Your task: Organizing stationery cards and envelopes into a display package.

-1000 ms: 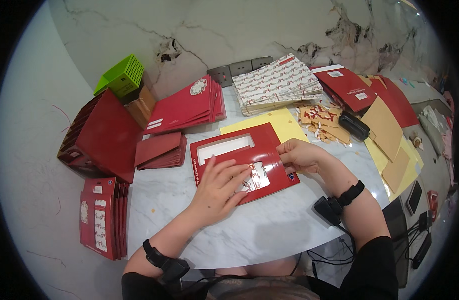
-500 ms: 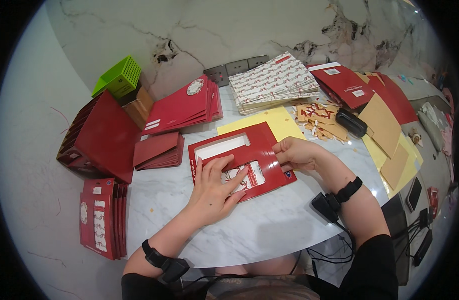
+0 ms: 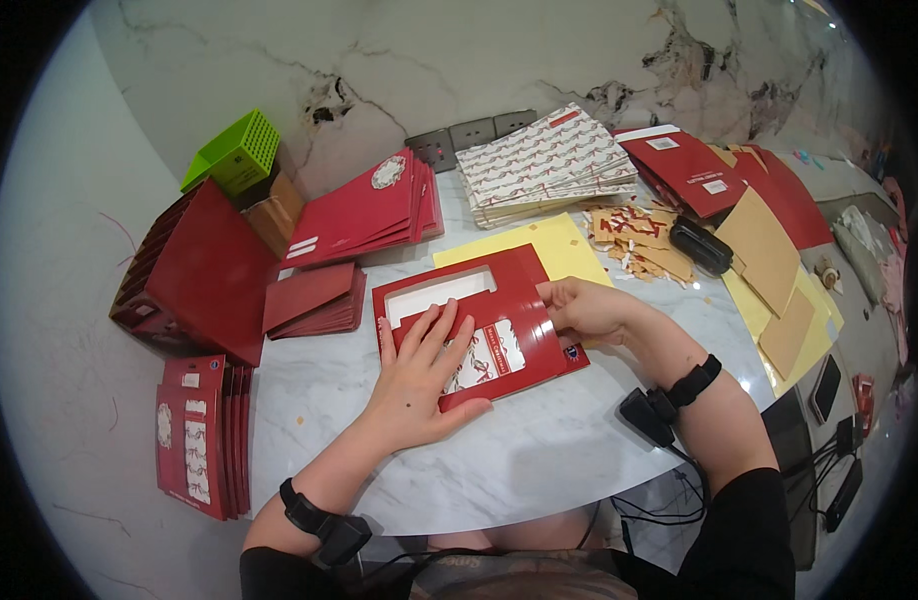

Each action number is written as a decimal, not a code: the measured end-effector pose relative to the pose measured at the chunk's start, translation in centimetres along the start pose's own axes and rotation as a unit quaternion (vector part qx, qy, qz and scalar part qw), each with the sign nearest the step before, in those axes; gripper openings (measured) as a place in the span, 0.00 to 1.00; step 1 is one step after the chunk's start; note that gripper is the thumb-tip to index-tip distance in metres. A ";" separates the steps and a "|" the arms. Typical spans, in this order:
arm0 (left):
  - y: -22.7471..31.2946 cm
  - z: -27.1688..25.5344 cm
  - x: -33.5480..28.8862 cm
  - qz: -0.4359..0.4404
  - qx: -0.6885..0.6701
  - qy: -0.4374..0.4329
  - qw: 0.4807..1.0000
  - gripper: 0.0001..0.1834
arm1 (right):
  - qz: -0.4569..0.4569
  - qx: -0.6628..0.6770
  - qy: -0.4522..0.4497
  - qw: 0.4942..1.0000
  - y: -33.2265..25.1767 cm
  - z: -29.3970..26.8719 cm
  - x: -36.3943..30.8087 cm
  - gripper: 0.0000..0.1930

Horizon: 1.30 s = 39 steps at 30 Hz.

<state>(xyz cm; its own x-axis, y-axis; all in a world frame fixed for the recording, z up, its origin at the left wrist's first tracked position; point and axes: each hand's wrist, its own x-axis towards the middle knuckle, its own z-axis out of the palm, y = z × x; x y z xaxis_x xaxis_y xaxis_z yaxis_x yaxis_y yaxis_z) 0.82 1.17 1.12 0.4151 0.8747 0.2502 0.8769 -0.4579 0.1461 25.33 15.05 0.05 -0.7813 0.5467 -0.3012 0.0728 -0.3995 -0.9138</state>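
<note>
A red cardboard sleeve [image 3: 529, 290] with two cut-out windows lies slightly tilted on the table in front of me. Its upper window shows plain white, while a white card with a red-and-green pattern [image 3: 484, 358] shows through the lower one. My left hand [image 3: 414, 385] rests flat across the sleeve's left part, fingers spread and partly over both windows. At the right end, my right hand [image 3: 587, 310] has its fingers bent around the sleeve's edge, the thumb side uppermost. The fingertips of that hand are tucked into or behind the edge and hidden.
Behind are red envelopes [image 3: 364, 210], smaller red folders [image 3: 317, 303] and white patterned sheets [image 3: 544, 165]. Left stand a red box [image 3: 214, 275], green basket [image 3: 241, 150] and finished-looking red packs [image 3: 194, 435]. Right: paper scraps [image 3: 644, 240], black case [image 3: 701, 245], tan cards [image 3: 764, 250].
My left hand has shifted slightly left and flattened, uncovering more of the lower window and its card. The right hand stays at the sleeve's right end, moved a little inward.
</note>
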 end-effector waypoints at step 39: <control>-2.1 -0.8 0.5 -0.230 -0.742 0.264 0.571 0.24 | -0.121 -0.070 0.089 0.986 -2.8 0.8 -1.8 0.14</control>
<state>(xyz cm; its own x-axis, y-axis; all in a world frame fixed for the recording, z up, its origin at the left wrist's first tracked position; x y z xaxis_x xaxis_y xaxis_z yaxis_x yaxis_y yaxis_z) -0.97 2.39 1.67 -0.2517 0.9662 0.0555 -0.4715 -0.1725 0.8648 26.00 14.57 3.35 -0.6656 0.7394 -0.1008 -0.0075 -0.1417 -0.9899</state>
